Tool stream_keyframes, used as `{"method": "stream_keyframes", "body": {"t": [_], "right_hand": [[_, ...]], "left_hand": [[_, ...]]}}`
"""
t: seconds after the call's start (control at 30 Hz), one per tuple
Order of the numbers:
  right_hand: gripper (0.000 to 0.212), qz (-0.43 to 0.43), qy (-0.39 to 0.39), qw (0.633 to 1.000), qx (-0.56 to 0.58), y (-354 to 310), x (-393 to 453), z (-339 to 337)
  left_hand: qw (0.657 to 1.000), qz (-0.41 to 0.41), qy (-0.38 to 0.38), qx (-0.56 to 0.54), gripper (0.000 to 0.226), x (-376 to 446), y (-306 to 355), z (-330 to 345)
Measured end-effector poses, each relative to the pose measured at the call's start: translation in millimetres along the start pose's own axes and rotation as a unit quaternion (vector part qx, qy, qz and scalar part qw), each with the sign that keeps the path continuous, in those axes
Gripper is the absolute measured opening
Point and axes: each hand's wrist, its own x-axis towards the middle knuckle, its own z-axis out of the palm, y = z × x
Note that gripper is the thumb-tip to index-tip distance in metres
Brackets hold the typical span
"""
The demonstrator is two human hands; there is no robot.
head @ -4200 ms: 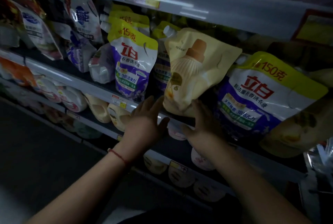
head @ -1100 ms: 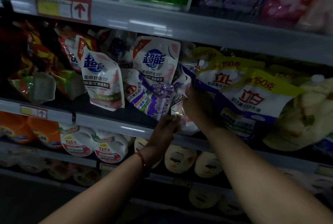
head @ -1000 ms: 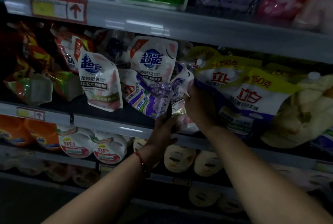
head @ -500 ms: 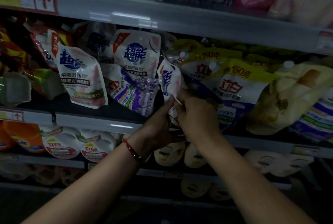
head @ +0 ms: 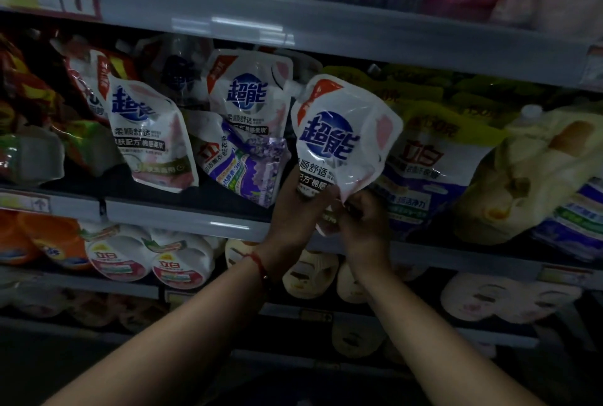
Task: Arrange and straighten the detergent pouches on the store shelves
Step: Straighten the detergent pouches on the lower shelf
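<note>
Head view: both hands grasp the white-and-pink detergent pouch (head: 342, 141) by its bottom edge, left hand (head: 295, 210) at the lower left, right hand (head: 362, 223) at the lower right. The pouch is held out in front of the middle shelf (head: 182, 214), long axis near upright, spout tipped left. Its matching pouches (head: 248, 95) stand to the left, so the left hand is nearer that row.

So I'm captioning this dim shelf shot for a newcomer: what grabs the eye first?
The white pouch with the blue logo, held up front and centre by both hands, left hand and right hand gripping its lower edge. Next, two matching white pouches leaning on the middle shelf to its left, then the yellow-topped pouch just behind it on the right.
</note>
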Motion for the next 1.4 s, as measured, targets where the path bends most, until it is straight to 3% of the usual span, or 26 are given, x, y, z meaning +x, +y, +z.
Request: {"method": "stream_keyframes", "body": {"t": [0.17,0.37,0.5,0.63,0.7,0.77,0.87,1.07,1.27,1.4], "right_hand": [[0.025,0.068,0.017,0.995,0.077,7.5,34.0,16.1],[0.039,0.043,-0.011,0.998,-0.05,21.3,51.4,30.5],[0.037,0.025,-0.028,0.998,-0.052,20.1,45.3,25.7],[0.043,0.024,-0.098,0.995,-0.01,6.3,36.2,18.1],[0.054,0.005,-0.118,0.989,-0.092,-1.8,25.2,13.4],[0.066,-0.029,-0.147,0.962,-0.229,-8.7,11.5,12.0],[0.068,-0.153,-0.21,0.894,-0.366,-23.0,1.5,21.5],[0.068,-0.217,-0.284,0.796,-0.489,-43.1,20.7,72.5],[0.066,-0.261,-0.285,0.758,-0.525,-38.6,47.8,134.4],[0.067,-0.223,-0.277,0.749,-0.56,-37.3,62.7,167.6]], "left_hand": [[0.988,0.102,-0.001,0.117,0.04,20.4,-23.4,-9.3],[0.962,0.12,-0.038,0.243,0.081,36.9,-53.3,-28.8],[0.903,0.095,-0.025,0.419,0.098,26.4,-64.8,-40.5],[0.839,0.12,-0.036,0.529,0.083,5.9,-39.0,-43.9],[0.803,0.121,-0.038,0.582,0.087,-2.8,-26.6,-55.1],[0.769,0.112,-0.03,0.629,0.092,-10.6,-15.5,-69.3],[0.729,0.046,-0.019,0.683,0.087,-16.6,-2.4,-95.7],[0.711,-0.002,0.032,0.703,0.077,-19.4,12.3,-136.2],[0.698,-0.023,0.047,0.714,0.078,-19.0,22.8,-156.4],[0.69,-0.043,0.047,0.721,0.078,-20.5,26.5,-166.4]]}}
